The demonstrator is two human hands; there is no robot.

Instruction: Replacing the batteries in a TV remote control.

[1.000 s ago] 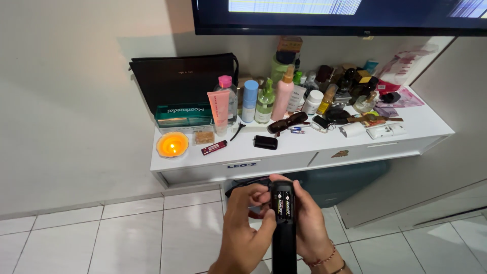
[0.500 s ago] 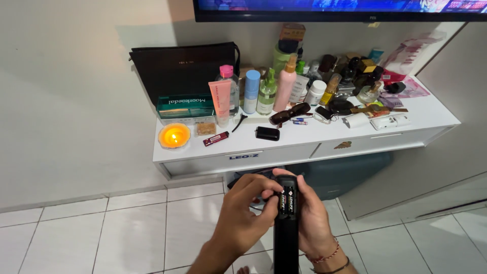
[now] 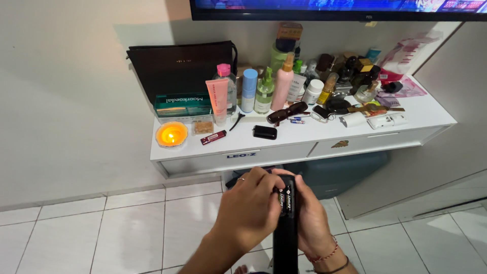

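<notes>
I hold a long black remote control (image 3: pixel 285 238) upright in front of me, its back facing me with the battery bay open. Two black batteries (image 3: pixel 285 199) sit side by side in the bay. My right hand (image 3: pixel 310 218) wraps around the remote from the right. My left hand (image 3: pixel 248 210) comes across from the left, its fingers pressing on the batteries and covering the left one in part. A small black cover-like piece (image 3: pixel 265 132) lies on the white shelf (image 3: pixel 284 142) beyond my hands.
The wall-mounted white shelf holds a lit orange candle (image 3: pixel 171 135), a black bag (image 3: pixel 182 71), a green box (image 3: pixel 183 105), several bottles (image 3: pixel 264 91), sunglasses (image 3: pixel 287 112) and two loose batteries (image 3: pixel 297 121). A television (image 3: pixel 324 9) hangs above. A dark bin (image 3: pixel 335 175) stands under the shelf.
My left hand has moved further right over the battery bay, now covering part of the batteries. The remote has stayed nearly still; the view shifted slightly.
</notes>
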